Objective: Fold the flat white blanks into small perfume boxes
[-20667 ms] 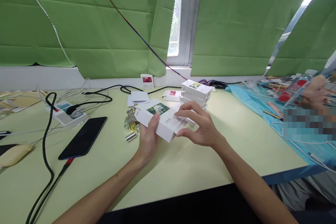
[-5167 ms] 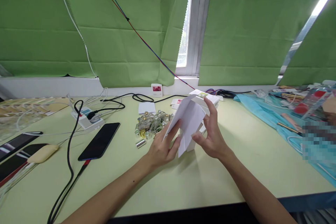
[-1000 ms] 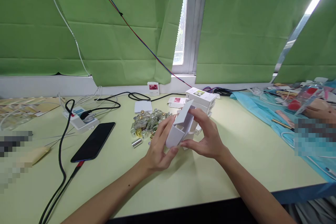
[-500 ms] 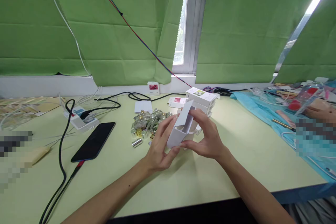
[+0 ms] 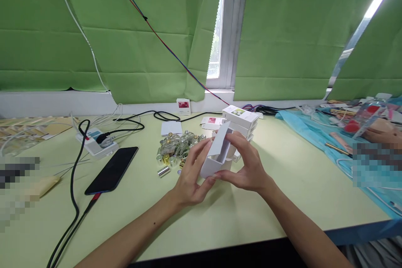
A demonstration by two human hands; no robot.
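Between my two hands is a small white cardboard box [image 5: 210, 167], tilted, with its long flap [image 5: 219, 140] raised and the end toward me open. My left hand [image 5: 193, 176] grips the box's left side, thumb near its lower edge. My right hand [image 5: 246, 163] holds the right side, its thumb meeting the left thumb at the bottom. Just behind stands a stack of white boxes [image 5: 240, 117] with printed tops. To the left of the box lies a pile of small glass bottles [image 5: 177, 146] and metallic caps, one silver cap [image 5: 163, 171] lying apart.
A black phone [image 5: 112, 170] with a cable lies left, near a white power strip [image 5: 96, 140]. A white card [image 5: 171, 128] and a small printed box [image 5: 184, 106] sit at the back. Blue plastic sheeting [image 5: 309, 134] with clutter covers the right, where another person's hand [image 5: 381, 132] shows.
The flap has tipped slightly and the open end of the box shows a little more. Both hands keep nearly the same place and grip.
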